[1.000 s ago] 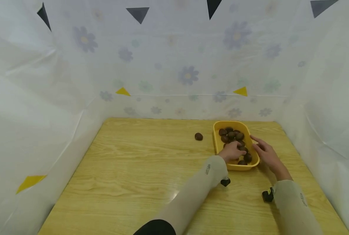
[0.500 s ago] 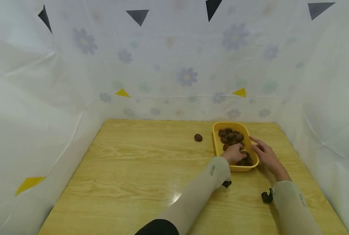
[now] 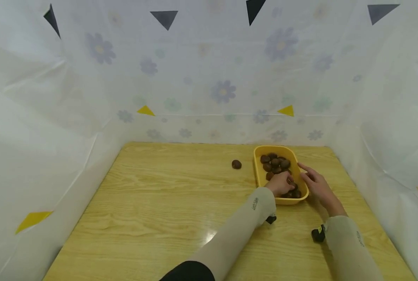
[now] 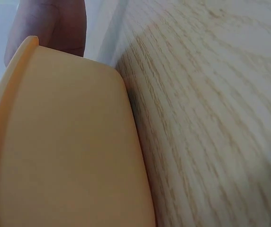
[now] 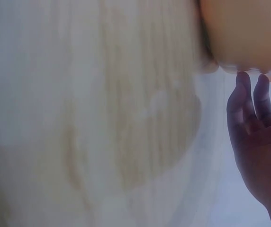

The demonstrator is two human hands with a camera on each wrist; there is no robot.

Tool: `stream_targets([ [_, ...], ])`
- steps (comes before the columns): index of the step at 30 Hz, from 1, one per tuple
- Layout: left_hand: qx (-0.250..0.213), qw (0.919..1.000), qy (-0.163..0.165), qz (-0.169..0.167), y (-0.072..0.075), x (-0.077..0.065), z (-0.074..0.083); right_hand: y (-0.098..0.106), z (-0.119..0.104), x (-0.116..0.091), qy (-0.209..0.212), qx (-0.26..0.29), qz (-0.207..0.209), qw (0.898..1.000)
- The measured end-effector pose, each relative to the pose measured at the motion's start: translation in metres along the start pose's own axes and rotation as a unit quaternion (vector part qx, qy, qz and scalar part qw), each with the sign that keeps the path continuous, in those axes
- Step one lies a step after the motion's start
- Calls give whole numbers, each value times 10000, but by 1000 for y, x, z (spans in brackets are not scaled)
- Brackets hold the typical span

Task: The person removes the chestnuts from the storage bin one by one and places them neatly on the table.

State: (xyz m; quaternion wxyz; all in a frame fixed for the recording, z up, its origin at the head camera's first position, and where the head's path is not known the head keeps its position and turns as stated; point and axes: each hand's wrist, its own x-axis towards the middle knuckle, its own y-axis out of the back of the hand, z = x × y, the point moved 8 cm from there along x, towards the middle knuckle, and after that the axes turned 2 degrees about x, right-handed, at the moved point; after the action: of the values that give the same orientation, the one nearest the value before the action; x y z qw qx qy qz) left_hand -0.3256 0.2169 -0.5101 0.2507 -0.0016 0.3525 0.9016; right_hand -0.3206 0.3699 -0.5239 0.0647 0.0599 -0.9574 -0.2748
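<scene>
A yellow plastic tray (image 3: 290, 201) stands on the right part of the table, with several brown chestnuts (image 3: 275, 162) in it. My left hand (image 3: 279, 184) reaches over the tray's front left into the chestnuts, its fingers bent down. Its fingertips are hidden, so whether they hold a chestnut is unclear. In the left wrist view, the tray wall (image 4: 74, 142) covers most of that hand. My right hand (image 3: 319, 189) touches the tray's right side with its fingers extended; the right wrist view shows its fingertips at the tray's wall (image 5: 249, 33). One lone chestnut (image 3: 236, 164) lies left of the tray.
Below everything is a wood-grain table (image 3: 152, 203). White sheeting with flower prints (image 3: 223, 91) rises behind it, and plain white sheeting (image 3: 36, 136) stands at both sides.
My left hand has shifted slightly right within the tray, and its fingers have drawn in more. The right hand stays at the tray's side. The lone chestnut has not moved.
</scene>
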Motion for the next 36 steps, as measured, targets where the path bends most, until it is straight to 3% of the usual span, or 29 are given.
stream_targets([
  [8, 39, 10000, -42, 46, 0, 2, 0, 0, -2, -3, -51, -66, 40, 10000],
  [20, -168, 9990, -353, 208, 20, 3, -7, -1, -4, -4, -122, -150, 13, 9998],
  [30, -1087, 9904, -818, 264, 65, -8, -9, 0, -2, -8, -171, -12, 25, 9999],
  [36, -1769, 9795, -894, 351, 105, -17, -29, -2, 1, -4, -102, -30, 38, 9999],
])
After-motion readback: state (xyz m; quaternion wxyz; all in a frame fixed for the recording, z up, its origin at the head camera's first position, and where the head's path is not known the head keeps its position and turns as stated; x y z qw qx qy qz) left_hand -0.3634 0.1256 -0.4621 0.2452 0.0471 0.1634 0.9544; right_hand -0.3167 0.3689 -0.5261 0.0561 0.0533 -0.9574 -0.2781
